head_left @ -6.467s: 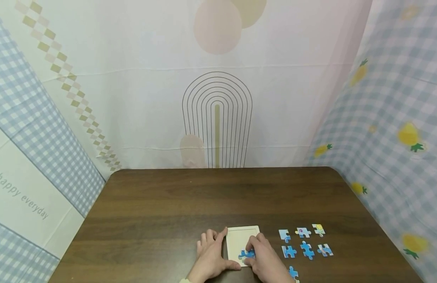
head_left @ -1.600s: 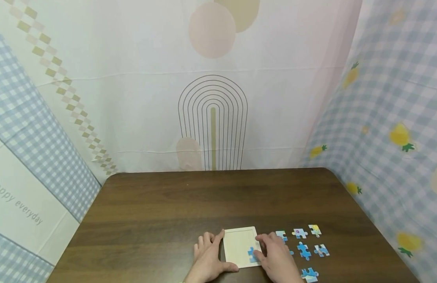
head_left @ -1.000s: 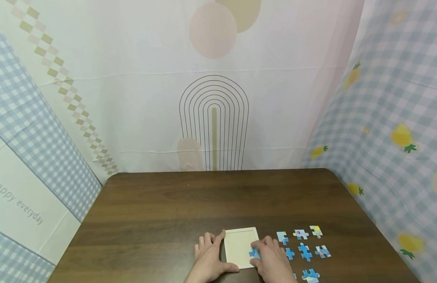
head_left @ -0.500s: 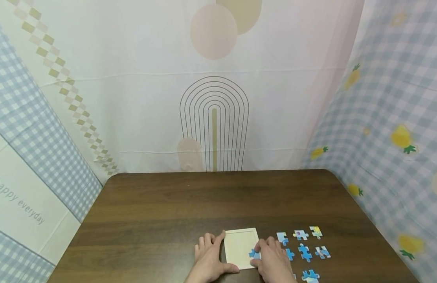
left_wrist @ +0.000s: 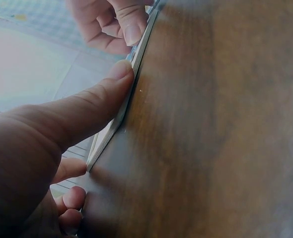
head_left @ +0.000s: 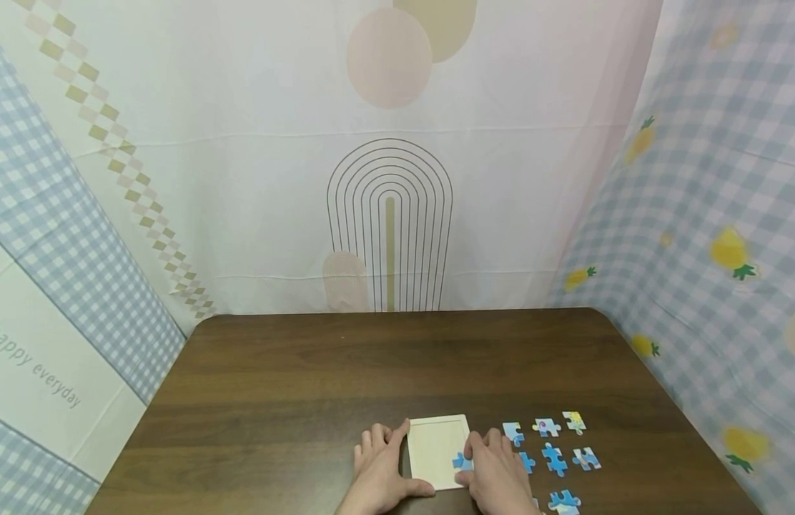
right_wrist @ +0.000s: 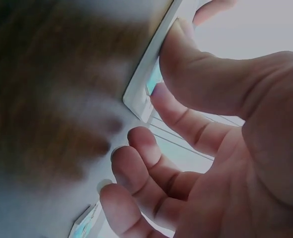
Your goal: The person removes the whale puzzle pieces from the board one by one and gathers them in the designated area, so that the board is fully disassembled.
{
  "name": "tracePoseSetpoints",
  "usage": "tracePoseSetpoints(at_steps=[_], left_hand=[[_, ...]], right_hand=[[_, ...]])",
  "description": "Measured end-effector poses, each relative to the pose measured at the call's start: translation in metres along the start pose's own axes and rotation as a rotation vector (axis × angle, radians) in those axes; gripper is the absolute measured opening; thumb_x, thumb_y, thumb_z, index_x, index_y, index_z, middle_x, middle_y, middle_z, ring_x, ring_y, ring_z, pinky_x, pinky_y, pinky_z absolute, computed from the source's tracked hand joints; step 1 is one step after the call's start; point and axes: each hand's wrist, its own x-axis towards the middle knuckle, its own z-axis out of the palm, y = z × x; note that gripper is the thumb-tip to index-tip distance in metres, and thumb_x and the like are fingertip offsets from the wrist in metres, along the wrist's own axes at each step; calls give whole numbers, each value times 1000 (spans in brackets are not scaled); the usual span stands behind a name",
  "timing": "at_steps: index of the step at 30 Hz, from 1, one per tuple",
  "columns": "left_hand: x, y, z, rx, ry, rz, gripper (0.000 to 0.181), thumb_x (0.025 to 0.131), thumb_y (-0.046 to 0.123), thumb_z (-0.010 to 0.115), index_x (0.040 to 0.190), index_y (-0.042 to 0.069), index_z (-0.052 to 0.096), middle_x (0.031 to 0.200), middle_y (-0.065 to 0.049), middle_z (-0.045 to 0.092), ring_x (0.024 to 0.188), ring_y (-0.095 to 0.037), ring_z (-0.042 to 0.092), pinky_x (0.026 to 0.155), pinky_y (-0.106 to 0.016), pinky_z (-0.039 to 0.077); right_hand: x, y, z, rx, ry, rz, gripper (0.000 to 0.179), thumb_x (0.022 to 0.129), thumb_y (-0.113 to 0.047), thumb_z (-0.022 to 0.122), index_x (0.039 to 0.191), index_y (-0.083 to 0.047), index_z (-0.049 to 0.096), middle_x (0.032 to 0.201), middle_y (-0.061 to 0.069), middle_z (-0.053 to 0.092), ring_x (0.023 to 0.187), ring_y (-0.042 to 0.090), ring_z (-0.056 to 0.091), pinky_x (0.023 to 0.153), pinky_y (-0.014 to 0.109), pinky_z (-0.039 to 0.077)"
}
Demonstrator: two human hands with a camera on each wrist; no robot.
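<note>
In the head view, a square wooden puzzle tray [head_left: 430,447] lies on the table. My left hand [head_left: 381,468] grips its left side, thumb on the near edge and index finger at the far left corner. In the left wrist view the thumb presses the tray's edge. My right hand [head_left: 497,468] pinches a blue jigsaw piece [head_left: 461,462] between thumb and index finger, low over the tray's near right corner. The fingers partly cover this piece. In the right wrist view, the other fingers are loosely bent beside the tray.
Loose jigsaw pieces lie right of the tray: a pale corner piece [head_left: 512,432], a blue piece [head_left: 555,459], a yellow-patterned piece [head_left: 574,422] and several others. One is partly behind the right hand. Patterned curtains [head_left: 275,200] stand behind the brown table [head_left: 294,386].
Earlier my right hand held a wider blue piece at the tray's near edge; a similar one now lies on the table at right. Lately the right hand shifts only slightly, while the left stays put.
</note>
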Motion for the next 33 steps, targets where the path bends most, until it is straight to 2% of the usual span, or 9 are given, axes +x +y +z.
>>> tracePoseSetpoints(at_steps=[7, 13, 20, 33], left_hand=[[0, -1, 1, 15, 15, 1, 111, 54, 65, 82, 144, 11, 47, 94, 1, 30, 83, -21, 26, 69, -37, 20], [0, -1, 2, 20, 20, -2, 110, 54, 66, 82, 143, 12, 48, 94, 1, 30, 83, -21, 26, 70, -37, 20], [0, -1, 2, 11, 7, -2, 111, 55, 66, 82, 145, 12, 46, 94, 1, 29, 84, -22, 25, 70, -37, 19], [-1, 0, -1, -1, 4, 5, 110, 55, 64, 82, 145, 12, 46, 97, 0, 30, 85, -22, 26, 71, -37, 20]], right_hand=[[-1, -1, -1, -20, 32, -47, 37, 74, -27, 83, 85, -18, 49, 85, 3, 37, 78, 24, 37, 66, 45, 37], [-1, -2, -3, -26, 56, -56, 39, 71, -26, 85, 82, -19, 48, 81, 2, 36, 75, 23, 36, 66, 45, 37], [-1, -1, -5, 24, 74, -53, 42, 69, -24, 87, 76, -18, 46, 78, 1, 36, 71, 20, 34, 62, 38, 32], [0, 6, -9, 150, 63, -46, 41, 69, -23, 86, 71, -17, 46, 62, -4, 43, 59, 16, 39, 55, 32, 32]])
